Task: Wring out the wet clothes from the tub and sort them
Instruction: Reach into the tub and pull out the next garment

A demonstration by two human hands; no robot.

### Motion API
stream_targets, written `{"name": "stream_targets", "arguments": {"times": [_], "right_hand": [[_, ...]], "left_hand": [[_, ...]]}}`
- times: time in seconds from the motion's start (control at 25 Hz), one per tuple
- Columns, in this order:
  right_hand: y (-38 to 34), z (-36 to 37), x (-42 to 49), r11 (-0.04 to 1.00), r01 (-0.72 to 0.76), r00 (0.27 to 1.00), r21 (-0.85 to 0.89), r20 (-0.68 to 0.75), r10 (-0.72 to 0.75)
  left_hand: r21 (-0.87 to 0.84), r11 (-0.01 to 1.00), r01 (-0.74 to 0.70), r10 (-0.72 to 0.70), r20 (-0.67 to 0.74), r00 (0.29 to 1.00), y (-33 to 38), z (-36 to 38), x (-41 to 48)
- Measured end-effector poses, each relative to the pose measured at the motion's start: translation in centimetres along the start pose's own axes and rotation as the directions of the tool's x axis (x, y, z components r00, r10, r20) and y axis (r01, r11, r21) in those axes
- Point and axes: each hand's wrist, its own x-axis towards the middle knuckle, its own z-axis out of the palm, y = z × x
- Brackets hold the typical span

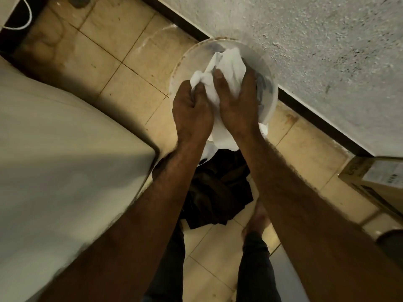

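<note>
A round white tub point(270, 99) stands on the tiled floor against the wall, with dark cloth showing along its right inner side. Over it, both hands hold a bunched white cloth point(229, 64). My left hand point(192, 112) grips the cloth's left end in a fist. My right hand point(237, 103) wraps around its thicker middle, thumb on top. The cloth's lower end hangs below my hands. A pile of dark clothes point(216, 192) lies on the floor nearer to me, between my forearms.
A large white appliance point(54, 149) fills the left side. A rough white wall point(316, 40) with a dark skirting runs along the right. A cardboard box point(375, 177) sits by the wall at right. My bare foot point(257, 219) stands on the tiles below the dark pile.
</note>
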Motion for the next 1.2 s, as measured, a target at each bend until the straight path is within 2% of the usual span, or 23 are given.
{"name": "stream_targets", "arguments": {"times": [0.08,0.2,0.28,0.32,0.4,0.48,0.52,0.6,0.68,0.72,0.76,0.84,0.92,1.0,1.04,1.12,1.2], "right_hand": [[1.4,-0.7,-0.7,1.000,-0.027,0.999,-0.011,0.037,0.027],[4.5,-2.4,-3.4,0.989,0.139,0.990,-0.057,0.036,-0.137],[6.0,-3.7,-5.4,0.944,0.243,0.969,-0.224,0.023,-0.244],[6.2,-4.3,-6.0,0.923,0.249,0.965,-0.294,-0.011,-0.263],[5.9,-5.5,-6.4,0.929,0.222,0.956,-0.296,-0.122,-0.267],[4.4,-7.0,-6.0,0.988,0.139,0.970,-0.063,-0.191,-0.149],[3.6,-7.9,-5.6,0.993,0.080,0.977,0.083,-0.204,-0.062],[1.8,-9.3,-5.0,0.947,-0.057,0.954,0.315,-0.262,0.144],[2.7,-11.7,-4.2,0.841,-0.233,0.882,0.488,-0.258,0.394],[3.5,-13.2,-3.8,0.781,-0.311,0.849,0.542,-0.211,0.484],[4.7,-15.0,-3.6,0.757,-0.367,0.849,0.540,-0.139,0.510],[6.7,-18.5,-3.9,0.776,-0.430,0.873,0.462,-0.007,0.488],[7.3,-21.7,-4.3,0.789,-0.413,0.890,0.456,0.017,0.456],[6.5,-24.3,-4.7,0.731,-0.408,0.870,0.548,-0.012,0.494],[6.2,-25.5,-4.9,0.728,-0.406,0.864,0.553,-0.026,0.503],[5.8,-26.8,-5.2,0.799,-0.396,0.853,0.452,-0.141,0.503],[7.8,-27.2,-4.7,0.868,-0.418,0.827,0.267,-0.284,0.485]], "left_hand": [[-0.076,0.994,0.081,-0.081,0.010,0.997,0.1,-0.1,0.1],[-0.254,0.954,0.158,-0.153,0.042,0.987,1.6,-0.7,-0.3],[-0.333,0.929,0.159,-0.133,0.101,0.986,3.0,-0.6,-0.7],[-0.350,0.924,0.156,-0.113,0.141,0.984,3.6,-0.4,-1.0],[-0.357,0.920,0.162,-0.083,0.227,0.970,4.1,0.3,-1.4],[-0.327,0.920,0.216,-0.100,0.337,0.936,3.2,1.0,-1.3],[-0.252,0.938,0.238,-0.127,0.388,0.913,2.2,1.4,-1.3],[-0.039,0.967,0.252,-0.197,0.516,0.834,0.1,1.9,-2.0],[0.136,0.966,0.221,-0.257,0.615,0.746,-2.3,2.8,-3.6],[0.181,0.961,0.211,-0.278,0.637,0.719,-3.2,3.3,-4.3],[0.211,0.952,0.219,-0.305,0.648,0.698,-3.7,3.9,-5.1],[0.256,0.937,0.239,-0.349,0.629,0.695,-4.8,5.2,-5.9],[0.283,0.948,0.147,-0.290,0.573,0.767,-5.8,6.4,-6.3],[0.385,0.913,-0.133,-0.103,0.534,0.839,-6.7,7.2,-6.4],[0.458,0.843,-0.282,-0.003,0.528,0.849,-6.9,7.7,-6.2],[0.556,0.654,-0.513,0.158,0.563,0.811,-6.7,8.6,-5.3],[0.591,0.477,-0.650,0.209,0.642,0.738,-6.7,9.8,-4.0]]}}
